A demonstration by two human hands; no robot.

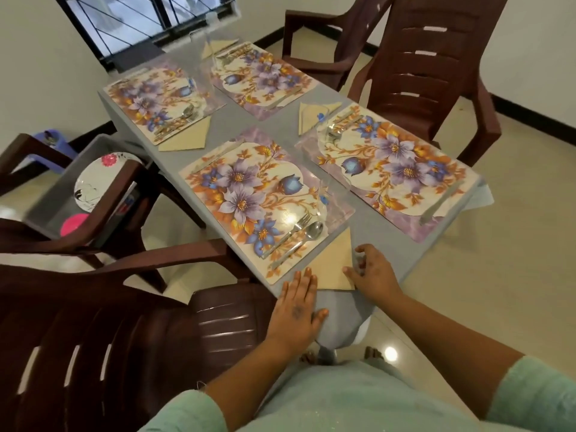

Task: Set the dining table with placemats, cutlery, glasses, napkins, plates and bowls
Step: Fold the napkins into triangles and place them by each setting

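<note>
The left hand (296, 302) is laid flat, fingers straight and together, its fingertips at the near edge of a folded beige napkin (333, 265). The right hand (372, 271) is loosely curled at the napkin's right corner — thumb touching its edge, nothing gripped. Just beyond the left fingertips a floral placemat (249, 194) is seen, with fork (293, 230) and spoon (307, 236) on it.

White walls (40, 73) with a dark skirting are seen around a glossy cream tiled floor (514, 291), on which a lamp is reflected. A dark-framed barred window (140, 20) is set behind the grey desk (237, 120). Brown plastic chairs (436, 67) are placed around it.
</note>
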